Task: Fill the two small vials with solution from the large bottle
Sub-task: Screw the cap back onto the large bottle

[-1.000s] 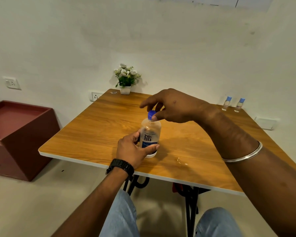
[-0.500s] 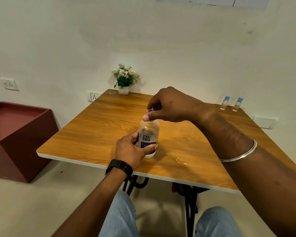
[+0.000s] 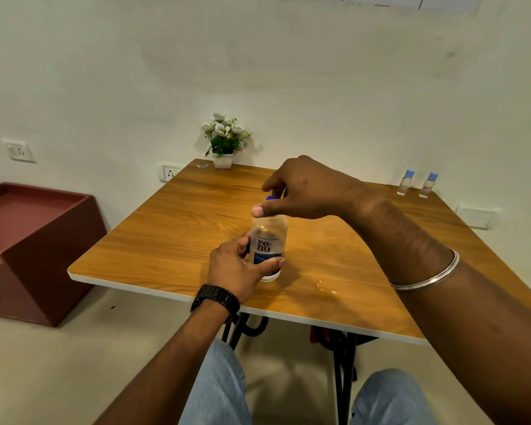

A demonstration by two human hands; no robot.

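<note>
The large clear bottle [image 3: 269, 240] with a blue and white label stands upright near the front middle of the wooden table [image 3: 172, 228]. My left hand [image 3: 236, 266] grips its lower body from the left. My right hand [image 3: 301, 188] sits over the top and pinches the blue cap [image 3: 271, 198], which is mostly hidden under the fingers. Two small vials with blue caps stand side by side at the table's far right corner, the left vial [image 3: 405, 182] and the right vial [image 3: 428, 185], well away from both hands.
A small white pot of flowers [image 3: 224, 139] stands at the table's far edge against the wall. A drop of liquid [image 3: 324, 286] lies on the table to the right of the bottle. A dark red box [image 3: 34, 250] sits on the floor to the left.
My right hand has closed down over the blue cap, covering most of it, and its fingers have shifted round it. The left hand and the bottle have stayed in place.
</note>
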